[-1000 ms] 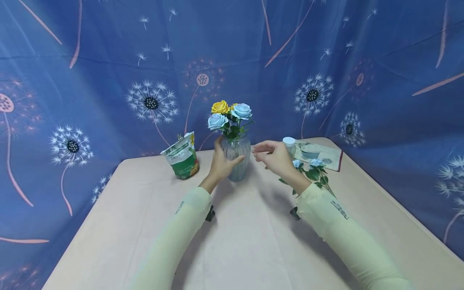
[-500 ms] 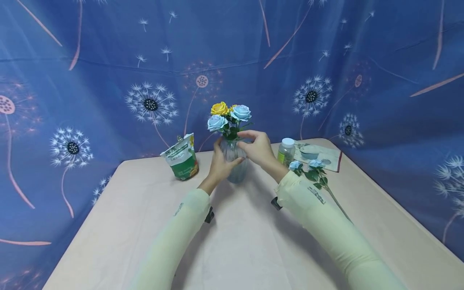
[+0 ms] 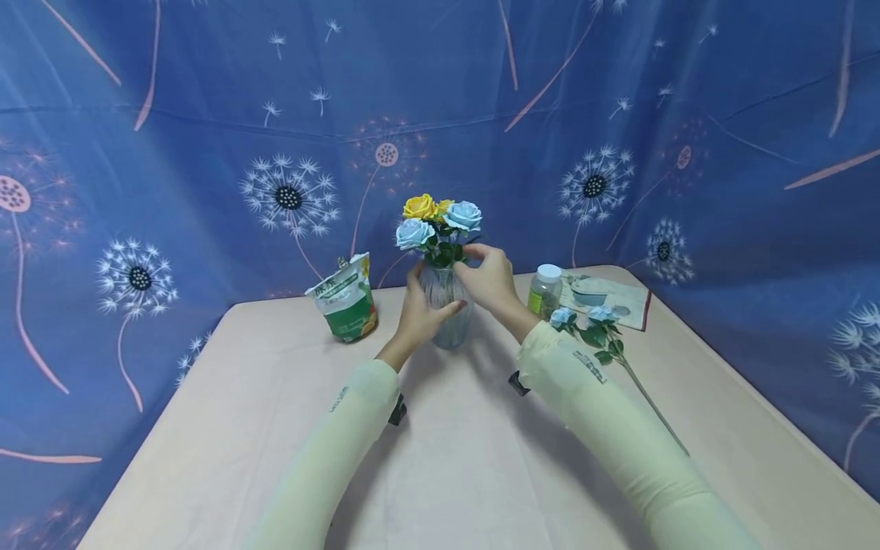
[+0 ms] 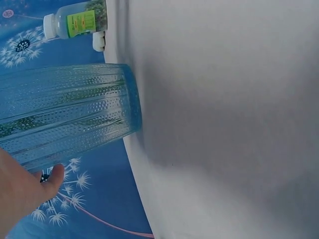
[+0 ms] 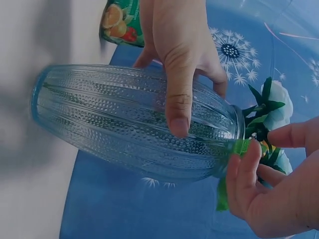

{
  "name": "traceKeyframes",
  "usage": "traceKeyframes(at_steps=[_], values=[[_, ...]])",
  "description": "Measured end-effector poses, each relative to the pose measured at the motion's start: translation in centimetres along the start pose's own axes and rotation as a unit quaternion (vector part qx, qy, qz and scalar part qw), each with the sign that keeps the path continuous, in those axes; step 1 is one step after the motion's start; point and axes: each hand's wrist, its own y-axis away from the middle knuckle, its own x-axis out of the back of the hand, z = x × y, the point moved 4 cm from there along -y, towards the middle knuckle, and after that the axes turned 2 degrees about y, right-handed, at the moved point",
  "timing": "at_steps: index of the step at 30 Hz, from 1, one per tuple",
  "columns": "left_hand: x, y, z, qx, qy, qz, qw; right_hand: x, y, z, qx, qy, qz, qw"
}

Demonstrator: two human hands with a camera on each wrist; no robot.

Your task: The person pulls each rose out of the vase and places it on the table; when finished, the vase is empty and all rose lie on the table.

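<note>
A ribbed clear glass vase (image 3: 450,333) stands upright at the table's middle back, holding yellow roses (image 3: 419,206) and blue roses (image 3: 415,234). My left hand (image 3: 418,317) grips the vase's side; in the right wrist view the thumb (image 5: 179,107) lies across the glass and the other fingers go behind it. Up at the vase's mouth is my right hand (image 3: 491,283), thumb and fingers curled in among the foliage. It pinches a green leaf (image 5: 241,146) hanging by the rim, below the blooms. Leaves and stems partly hide the fingertips.
Left of the vase stands a green and white pouch (image 3: 351,309) with printed fruit. On the right are a white-lidded jar (image 3: 545,294), a folded printed cloth (image 3: 608,300) and blue roses (image 3: 600,314) lying with a long stem (image 3: 653,405). A blue dandelion-print curtain (image 3: 440,92) backs the table.
My right hand has moved left from beside the vase to the leaves at its mouth, where its fingers now close in. The left hand keeps its grip on the vase.
</note>
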Motion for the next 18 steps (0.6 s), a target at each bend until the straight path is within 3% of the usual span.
traceKeyframes(at_steps=[5, 12, 18], values=[[0.1, 0.1, -0.1, -0.001, 0.000, 0.001, 1.0000, -0.5, -0.6, -0.3, 0.004, 0.011, 0.016, 0.9998], [0.0, 0.3, -0.2, 0.012, -0.006, -0.008, 0.9999, -0.9, -1.6, -0.2, -0.036, 0.071, 0.037, 0.9961], [0.0, 0.1, -0.1, 0.006, -0.009, -0.003, 0.9999, -1.1, -2.6, 0.4, -0.038, 0.082, 0.060, 0.9941]])
